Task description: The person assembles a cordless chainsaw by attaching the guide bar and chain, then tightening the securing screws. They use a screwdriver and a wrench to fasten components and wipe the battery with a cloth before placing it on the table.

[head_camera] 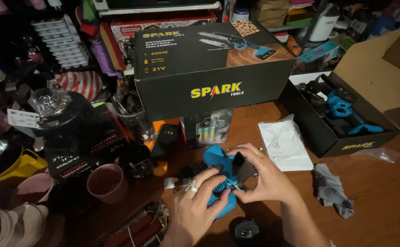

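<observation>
Cluttered wooden table (373,192): both hands, left (195,201) and right (264,176), closed around blue power tool (220,171), likely rigid, moderately heavy, best gripped by body.

Left hand (195,201) and right hand (259,176) close together, fingers curled, grip seemingly closed.

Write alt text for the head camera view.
Two bare hands, left hand and right hand, grip a blue and black power tool over a wooden table. Behind it stands a closed black box; an open box is at right.
</observation>
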